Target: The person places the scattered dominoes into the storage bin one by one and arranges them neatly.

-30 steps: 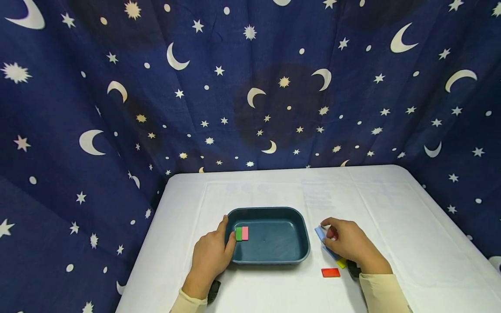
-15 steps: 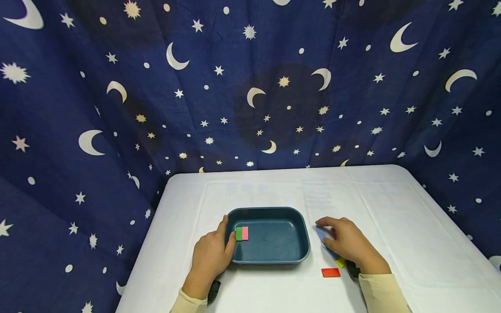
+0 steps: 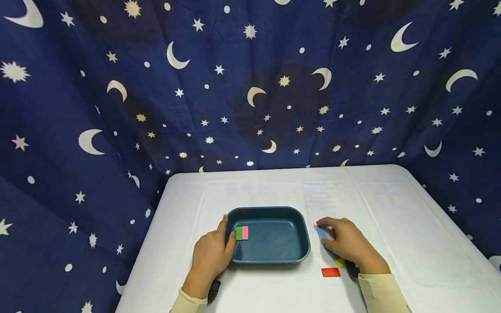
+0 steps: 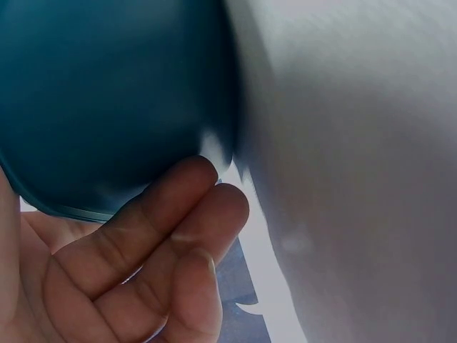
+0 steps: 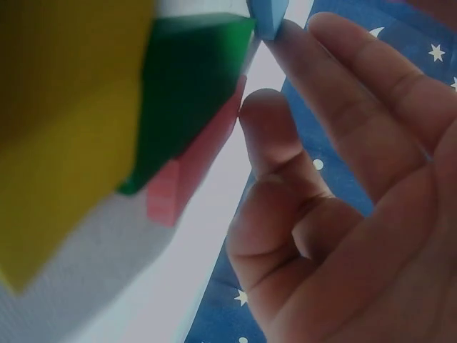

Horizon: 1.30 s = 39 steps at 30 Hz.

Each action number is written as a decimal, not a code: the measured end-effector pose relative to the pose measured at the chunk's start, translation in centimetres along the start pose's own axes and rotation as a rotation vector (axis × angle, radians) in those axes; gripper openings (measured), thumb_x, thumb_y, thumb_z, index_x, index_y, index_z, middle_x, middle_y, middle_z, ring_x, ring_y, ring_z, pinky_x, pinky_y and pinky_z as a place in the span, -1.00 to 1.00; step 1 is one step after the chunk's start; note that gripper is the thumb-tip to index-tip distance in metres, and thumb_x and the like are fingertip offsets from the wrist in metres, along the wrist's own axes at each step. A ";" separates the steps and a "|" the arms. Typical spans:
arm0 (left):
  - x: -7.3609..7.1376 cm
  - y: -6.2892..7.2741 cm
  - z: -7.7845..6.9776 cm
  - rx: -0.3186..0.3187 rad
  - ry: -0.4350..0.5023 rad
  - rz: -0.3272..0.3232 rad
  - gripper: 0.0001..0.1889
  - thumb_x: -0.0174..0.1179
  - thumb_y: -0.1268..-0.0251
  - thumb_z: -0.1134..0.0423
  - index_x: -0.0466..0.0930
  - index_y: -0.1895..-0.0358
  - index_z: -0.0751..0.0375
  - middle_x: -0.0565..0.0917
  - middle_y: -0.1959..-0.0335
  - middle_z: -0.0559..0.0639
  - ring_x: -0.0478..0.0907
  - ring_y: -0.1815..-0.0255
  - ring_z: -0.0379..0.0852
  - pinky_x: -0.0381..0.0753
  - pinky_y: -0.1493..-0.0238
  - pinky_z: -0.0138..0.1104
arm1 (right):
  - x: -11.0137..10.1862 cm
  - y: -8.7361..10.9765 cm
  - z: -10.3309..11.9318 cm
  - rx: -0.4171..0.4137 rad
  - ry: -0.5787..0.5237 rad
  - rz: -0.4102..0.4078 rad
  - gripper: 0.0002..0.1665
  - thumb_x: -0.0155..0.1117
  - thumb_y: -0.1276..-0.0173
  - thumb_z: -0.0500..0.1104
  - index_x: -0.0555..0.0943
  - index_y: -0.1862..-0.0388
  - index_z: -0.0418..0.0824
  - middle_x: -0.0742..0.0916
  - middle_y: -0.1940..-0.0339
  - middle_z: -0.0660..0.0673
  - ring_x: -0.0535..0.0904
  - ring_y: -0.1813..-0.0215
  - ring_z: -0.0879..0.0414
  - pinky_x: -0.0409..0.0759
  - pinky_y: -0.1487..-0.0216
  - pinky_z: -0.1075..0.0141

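Note:
My left hand (image 3: 213,252) grips the left wall of a dark teal tray (image 3: 270,262), thumb over the rim and fingertips against the outside in the left wrist view. A green block (image 3: 238,234) and a pink block (image 3: 245,233) lie side by side in the tray by the thumb. To the right of it, my right hand (image 3: 348,241) pinches a light blue block (image 3: 321,234), the index fingertip at its far end. Close by the curled fingers, the right wrist view shows a yellow block (image 5: 64,143), a green block (image 5: 189,86) and a pink block (image 5: 168,193).
A red block (image 3: 330,272) lies flat on the white tablecloth (image 3: 274,289), below the right hand. Behind the table hangs a dark blue curtain (image 3: 219,104) with moons and stars, which also runs along both sides.
The right hand's index finger has stretched out to the far end of the blue block, then stayed still. The left hand and tray have not moved.

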<state>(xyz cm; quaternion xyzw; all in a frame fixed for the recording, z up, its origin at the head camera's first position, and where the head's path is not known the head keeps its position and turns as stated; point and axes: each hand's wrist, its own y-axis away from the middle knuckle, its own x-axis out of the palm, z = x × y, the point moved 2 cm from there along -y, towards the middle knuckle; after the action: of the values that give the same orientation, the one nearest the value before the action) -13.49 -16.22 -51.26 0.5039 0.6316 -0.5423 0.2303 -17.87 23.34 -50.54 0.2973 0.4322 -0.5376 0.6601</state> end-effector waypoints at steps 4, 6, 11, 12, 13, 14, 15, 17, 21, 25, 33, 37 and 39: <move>0.1 0.0 0.0 -0.005 -0.003 0.008 -0.38 0.23 -0.51 -0.04 0.53 -0.46 0.26 0.75 0.46 0.17 0.68 0.55 0.06 0.55 0.58 -0.12 | 0.1 -0.1 0.0 0.004 0.002 0.005 -0.44 0.62 -0.16 -0.19 0.74 -0.19 -0.04 0.56 0.44 0.01 0.43 0.24 0.05 0.40 0.21 0.10; 0.1 0.0 0.0 -0.008 -0.006 0.010 -0.38 0.23 -0.51 -0.05 0.53 -0.46 0.26 0.76 0.43 0.19 0.69 0.54 0.06 0.56 0.58 -0.12 | 0.1 -0.1 0.0 0.002 0.003 0.006 -0.44 0.62 -0.16 -0.19 0.74 -0.19 -0.05 0.57 0.44 0.01 0.43 0.25 0.05 0.40 0.20 0.10; 0.0 0.0 0.0 -0.006 -0.007 0.010 -0.38 0.22 -0.52 -0.05 0.52 -0.47 0.26 0.76 0.44 0.19 0.69 0.55 0.07 0.56 0.59 -0.11 | 0.1 -0.1 0.1 -0.009 -0.001 0.008 -0.44 0.64 -0.16 -0.17 0.74 -0.19 -0.07 0.57 0.43 0.00 0.44 0.27 0.07 0.42 0.19 0.10; 0.0 0.0 0.0 -0.006 -0.007 0.010 -0.38 0.22 -0.52 -0.05 0.52 -0.46 0.26 0.76 0.44 0.19 0.69 0.55 0.06 0.56 0.59 -0.12 | 0.1 -0.1 0.1 -0.010 -0.002 0.010 -0.43 0.64 -0.17 -0.17 0.74 -0.20 -0.07 0.58 0.42 0.01 0.44 0.28 0.07 0.42 0.19 0.09; 0.0 0.0 0.0 -0.006 -0.007 0.010 -0.38 0.22 -0.52 -0.05 0.53 -0.46 0.27 0.76 0.44 0.19 0.69 0.55 0.06 0.56 0.59 -0.12 | 0.0 -0.1 0.1 -0.011 -0.005 0.013 -0.43 0.64 -0.18 -0.16 0.73 -0.20 -0.08 0.58 0.42 0.01 0.44 0.28 0.08 0.43 0.18 0.09; 0.0 0.1 0.0 -0.006 -0.006 0.010 -0.38 0.22 -0.52 -0.05 0.52 -0.46 0.26 0.76 0.44 0.18 0.69 0.55 0.06 0.56 0.59 -0.12 | 0.1 -0.1 0.1 -0.014 -0.007 0.015 -0.44 0.64 -0.19 -0.16 0.73 -0.21 -0.08 0.59 0.42 0.01 0.44 0.29 0.08 0.43 0.18 0.09; 0.0 0.1 0.0 -0.006 -0.006 0.011 -0.38 0.22 -0.52 -0.05 0.52 -0.46 0.27 0.75 0.45 0.18 0.68 0.55 0.06 0.55 0.59 -0.13 | 0.1 -0.1 0.1 -0.017 -0.008 0.016 -0.44 0.64 -0.20 -0.15 0.73 -0.21 -0.09 0.59 0.41 0.02 0.44 0.29 0.09 0.44 0.17 0.09; 0.0 0.1 0.1 -0.005 -0.005 0.012 -0.38 0.22 -0.52 -0.05 0.52 -0.46 0.27 0.75 0.47 0.17 0.67 0.56 0.05 0.55 0.60 -0.13 | 0.1 -0.1 0.1 -0.023 -0.010 0.016 -0.45 0.63 -0.23 -0.14 0.73 -0.21 -0.09 0.60 0.40 0.03 0.44 0.30 0.09 0.44 0.16 0.09; 0.2 0.1 0.1 -0.001 0.000 0.008 -0.38 0.23 -0.52 -0.05 0.52 -0.47 0.27 0.74 0.49 0.16 0.67 0.57 0.04 0.55 0.60 -0.13 | 0.1 -0.1 0.1 -0.036 -0.013 0.008 -0.47 0.61 -0.26 -0.12 0.72 -0.22 -0.11 0.58 0.42 0.05 0.44 0.32 0.11 0.45 0.17 0.09; 0.2 0.0 0.2 0.004 0.004 -0.004 -0.38 0.23 -0.51 -0.04 0.53 -0.46 0.27 0.73 0.50 0.16 0.67 0.58 0.05 0.55 0.60 -0.12 | 0.1 -0.2 0.2 -0.039 -0.015 0.006 -0.47 0.60 -0.28 -0.11 0.72 -0.22 -0.12 0.54 0.47 0.06 0.43 0.36 0.13 0.43 0.21 0.12; 0.1 -0.1 0.0 0.007 0.012 -0.011 -0.39 0.23 -0.52 -0.03 0.53 -0.46 0.28 0.71 0.53 0.15 0.66 0.59 0.05 0.54 0.61 -0.13 | 0.1 -0.3 0.5 -0.049 -0.011 0.004 -0.52 0.56 -0.32 -0.17 0.72 -0.21 -0.14 0.73 0.22 0.00 0.51 0.28 0.11 0.54 0.13 0.06; 0.0 -0.1 0.0 -0.001 0.010 -0.005 -0.39 0.22 -0.52 -0.04 0.53 -0.46 0.28 0.72 0.51 0.16 0.66 0.58 0.05 0.54 0.60 -0.13 | 0.1 -0.4 0.7 -0.080 -0.015 -0.004 -0.57 0.52 -0.36 -0.22 0.73 -0.20 -0.16 0.77 -0.08 -0.07 0.61 0.11 0.06 0.62 -0.04 -0.05; 0.0 0.0 0.1 -0.004 0.010 -0.003 -0.39 0.22 -0.52 -0.04 0.53 -0.46 0.28 0.71 0.52 0.15 0.65 0.59 0.04 0.53 0.61 -0.13 | 0.1 -0.5 0.8 -0.098 -0.013 -0.009 -0.58 0.50 -0.36 -0.24 0.73 -0.20 -0.17 0.77 -0.10 -0.08 0.62 0.10 0.06 0.62 -0.05 -0.05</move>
<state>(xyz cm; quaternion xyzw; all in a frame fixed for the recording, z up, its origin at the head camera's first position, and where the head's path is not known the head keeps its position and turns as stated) -13.53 -16.28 -51.23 0.5054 0.6346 -0.5388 0.2272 -18.15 22.48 -50.23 0.2589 0.4551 -0.5207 0.6743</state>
